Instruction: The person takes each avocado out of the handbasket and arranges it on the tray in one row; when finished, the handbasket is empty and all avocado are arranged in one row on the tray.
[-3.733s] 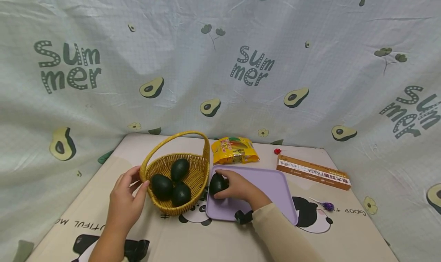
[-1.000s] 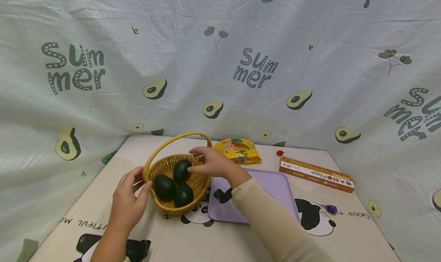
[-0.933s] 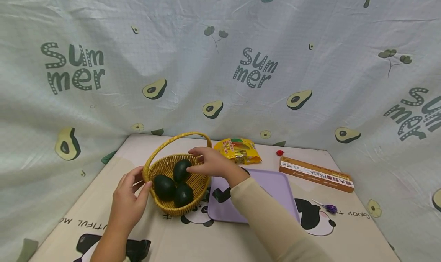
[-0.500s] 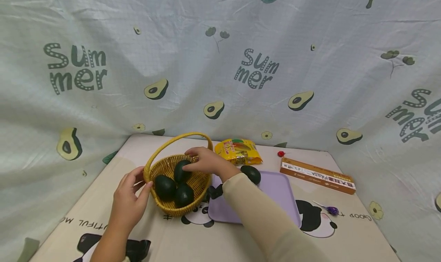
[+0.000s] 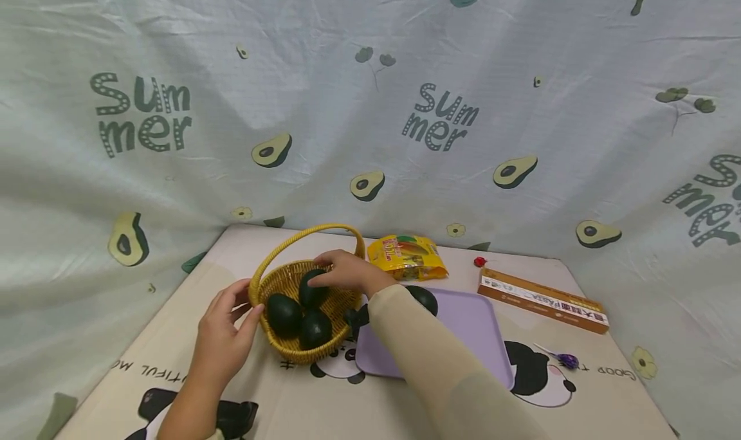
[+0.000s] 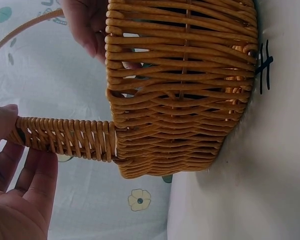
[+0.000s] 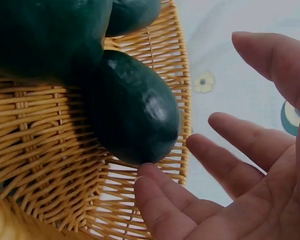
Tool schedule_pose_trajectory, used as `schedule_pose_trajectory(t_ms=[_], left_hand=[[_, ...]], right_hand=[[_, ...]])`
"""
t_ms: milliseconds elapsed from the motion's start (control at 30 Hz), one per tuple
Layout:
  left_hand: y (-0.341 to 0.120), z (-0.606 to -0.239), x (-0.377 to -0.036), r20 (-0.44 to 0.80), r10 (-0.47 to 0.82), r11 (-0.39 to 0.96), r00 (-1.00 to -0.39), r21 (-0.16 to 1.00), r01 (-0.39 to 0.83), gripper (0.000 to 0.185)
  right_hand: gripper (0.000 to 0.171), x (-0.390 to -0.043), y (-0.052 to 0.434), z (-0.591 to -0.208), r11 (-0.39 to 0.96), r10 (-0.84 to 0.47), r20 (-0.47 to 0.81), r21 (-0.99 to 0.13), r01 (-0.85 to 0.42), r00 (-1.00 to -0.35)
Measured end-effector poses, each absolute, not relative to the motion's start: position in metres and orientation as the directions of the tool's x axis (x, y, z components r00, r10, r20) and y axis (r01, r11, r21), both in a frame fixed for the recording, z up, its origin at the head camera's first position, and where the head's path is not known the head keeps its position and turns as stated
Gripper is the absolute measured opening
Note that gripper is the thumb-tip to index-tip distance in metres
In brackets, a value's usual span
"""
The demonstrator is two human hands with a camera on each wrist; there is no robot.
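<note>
My left hand pinches the base of the handle of a yellow wicker basket between thumb and fingers. Inside the basket are three dark green avocados. Over its right side reaches my right hand, holding nothing. In the right wrist view its fingers are spread, with two fingertips right at the end of the rearmost avocado. Another avocado lies on a lilac tray beside the basket, partly hidden by my right sleeve.
Behind the tray lies a yellow snack bag. A brown pasta box is at the right, with a small red item behind it and a purple wrapped lollipop in front. A printed curtain closes off the back.
My right hand earlier held an avocado at the tray's left side; that avocado now lies farther back on the tray. The hand has moved left over the basket. My left hand stays on the handle.
</note>
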State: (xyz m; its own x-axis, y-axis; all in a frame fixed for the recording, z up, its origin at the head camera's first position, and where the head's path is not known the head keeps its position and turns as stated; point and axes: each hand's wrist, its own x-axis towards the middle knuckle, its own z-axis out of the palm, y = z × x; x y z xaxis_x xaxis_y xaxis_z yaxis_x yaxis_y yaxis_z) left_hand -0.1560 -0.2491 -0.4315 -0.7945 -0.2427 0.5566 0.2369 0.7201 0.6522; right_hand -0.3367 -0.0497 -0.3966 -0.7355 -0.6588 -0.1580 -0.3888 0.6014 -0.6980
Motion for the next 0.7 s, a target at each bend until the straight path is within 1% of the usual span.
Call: schedule_pose_trajectory(t_ms=[333,533,700], left_hand=[[-0.251,-0.432,-0.155,0.559,-0.227,0.720,-0.797,0.647,0.249,0.051],[-0.251,-0.431,-0.156,0.558,-0.227,0.717,-0.798,0.650,0.251,0.051],[-0.253,-0.432,-0.156,0.555,-0.233,0.720,-0.799,0.651,0.242,0.050]], right_hand=[[0.060,-0.344,-0.062,-0.403,0.600,-0.683,-0.211,-0.708,-0.372,-0.700],[0.053,-0.347,-0.065,-0.409,0.613,-0.677,-0.235,-0.705,-0.357,-0.698],[0.053,-0.347,-0.070,-0.412,0.615,-0.677,-0.254,-0.711,-0.341,-0.691]])
